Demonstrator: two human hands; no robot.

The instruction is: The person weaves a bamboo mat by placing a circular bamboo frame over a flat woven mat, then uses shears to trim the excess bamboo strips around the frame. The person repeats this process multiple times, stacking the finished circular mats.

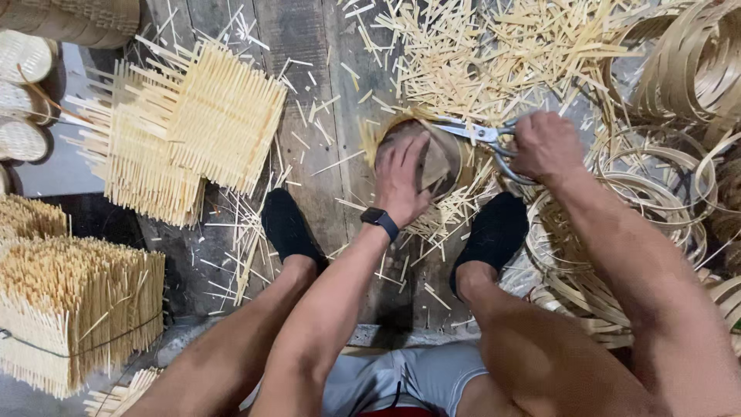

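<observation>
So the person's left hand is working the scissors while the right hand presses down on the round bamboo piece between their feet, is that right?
Not quite: the hands are swapped. In the head view the right hand works the scissors, and the left hand, the one with the dark wristwatch, presses down on the round bamboo piece. That piece does sit between the feet, on the wooden floor.

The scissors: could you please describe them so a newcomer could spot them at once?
Look between the person's two black-socked feet, just beyond them on the wooden floor. The right hand grips the scissors over a round woven frame; they are the only metal thing among pale bamboo.
</observation>
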